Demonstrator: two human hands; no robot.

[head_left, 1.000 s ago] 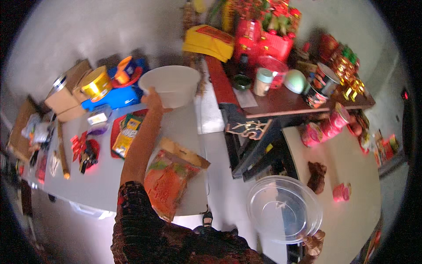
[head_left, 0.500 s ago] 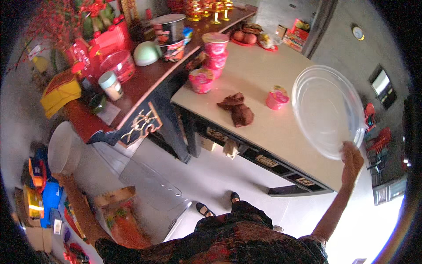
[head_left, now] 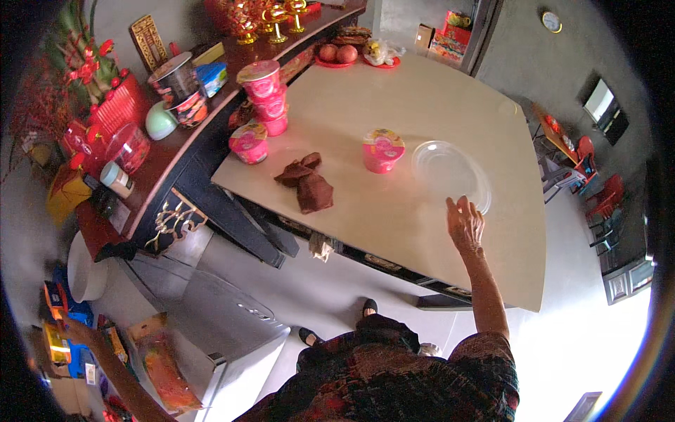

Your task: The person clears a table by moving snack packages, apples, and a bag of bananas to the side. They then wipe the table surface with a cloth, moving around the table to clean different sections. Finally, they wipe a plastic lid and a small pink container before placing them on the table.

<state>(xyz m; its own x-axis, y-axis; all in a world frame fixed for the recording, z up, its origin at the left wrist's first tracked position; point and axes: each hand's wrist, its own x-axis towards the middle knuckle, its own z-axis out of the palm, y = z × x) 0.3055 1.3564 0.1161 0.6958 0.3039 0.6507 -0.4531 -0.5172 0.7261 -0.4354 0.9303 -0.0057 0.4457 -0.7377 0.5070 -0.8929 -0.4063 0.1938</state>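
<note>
A round clear plastic lid (head_left: 444,172) is low over the cream tabletop (head_left: 394,232), slightly blurred; I cannot tell if it lies flat. My right hand (head_left: 466,226) has its fingers bent at the lid's near right rim, seemingly gripping it. Left of the lid stands a pink cup (head_left: 383,156) with a printed cover. Farther left lies a crumpled brown cloth (head_left: 309,188). At the far left, my left hand (head_left: 76,329) is down beside an orange packet (head_left: 55,301); its fingers are too dim and blurred to read. A white tub (head_left: 86,271) is just above that hand.
Stacked pink cups (head_left: 267,98) and another pink cup (head_left: 249,144) stand at the table's left edge. Round fruit (head_left: 337,53) sits on a red plate at the back. A dark red altar table (head_left: 186,151) holds bowls and jars. Below is a grey chest (head_left: 218,295).
My right hand has lowered the clear lid from up high toward the tabletop, beside the pink cup. My left hand has moved down, off the white tub. The view has turned right.
</note>
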